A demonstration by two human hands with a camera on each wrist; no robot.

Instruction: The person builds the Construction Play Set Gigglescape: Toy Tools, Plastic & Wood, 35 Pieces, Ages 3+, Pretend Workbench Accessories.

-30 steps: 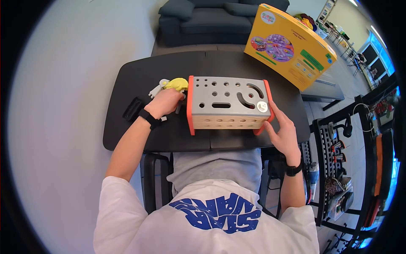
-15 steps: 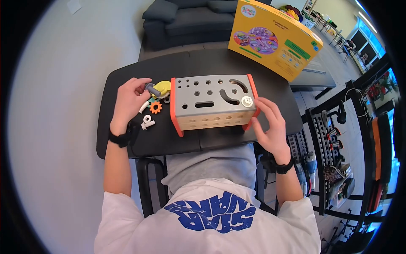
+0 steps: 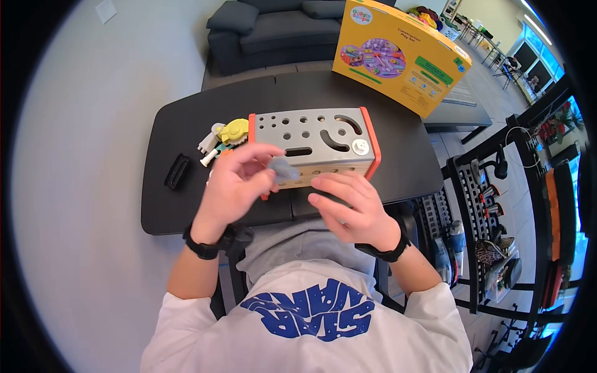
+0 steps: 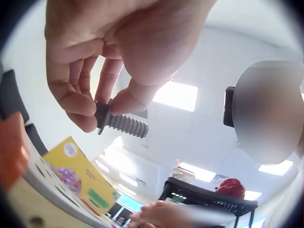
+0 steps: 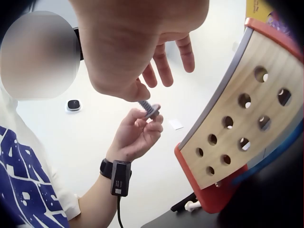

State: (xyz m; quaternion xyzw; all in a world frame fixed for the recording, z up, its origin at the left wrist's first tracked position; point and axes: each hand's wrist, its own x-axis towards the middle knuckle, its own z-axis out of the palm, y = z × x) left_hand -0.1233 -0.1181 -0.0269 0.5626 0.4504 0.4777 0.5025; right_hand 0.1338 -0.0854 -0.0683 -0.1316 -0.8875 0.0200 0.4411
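Note:
My left hand (image 3: pixel 231 189) pinches a grey toy bolt (image 4: pixel 128 125) by its head, between thumb and fingertips. The ribbed shaft points away from those fingers. Blurred in the head view, the bolt is in front of the toy workbench (image 3: pixel 267 140), a box with a grey top, red ends and holed wooden sides. My right hand (image 3: pixel 357 214) hovers to the right of the bolt, fingers loosely bent. In the right wrist view its thumb overlaps the shaft's end. A round white piece (image 3: pixel 360 147) sits on the bench top's right corner.
Left of the bench lie a yellow toy piece (image 3: pixel 235 132), a small white bolt (image 3: pixel 209 158) and a black object (image 3: pixel 177 171). The yellow play set box (image 3: pixel 404 62) stands behind the black table (image 3: pixel 186 118). A black rack is at right.
My left hand has picked up the grey bolt from the pieces at left and brought it right, in front of the bench. The right hand has left the bench's right end and moved toward the bolt.

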